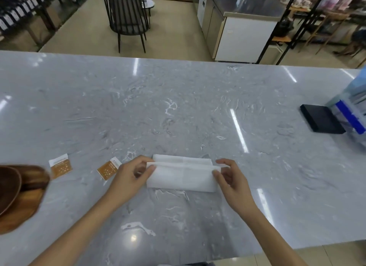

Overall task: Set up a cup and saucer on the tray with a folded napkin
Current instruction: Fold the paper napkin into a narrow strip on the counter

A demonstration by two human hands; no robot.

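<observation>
Big grey marble counter (178,107) fills most of the view, w/ shiny light streaks on it. At the far left edge sits a brown wood tray (17,202), only partly in view, w/ a round wood dish (8,186) on it; blurry there, can't tell more.

At the far right edge is a clear box w/ blue parts (352,117), and a flat black thing (321,121) lies just beside it.

The white napkin (182,176) lies flat on the counter, near the front, in the middle. It is folded into a long strip. Its long side runs left to right, short ends pointing at each hand. A second folded layer peeks out along the far edge. It looks soft, clean, plain white, w/ faint crease lines.

Left hand (130,176) pinches the left end of the napkin, thumb and fingers closed on the top layer. Right hand (229,176) pinches the right end the same way.

Two small orange-and-white packets lie left of the napkin: one (109,169) just beside the left hand, the other (60,165) nearer the tray.
</observation>
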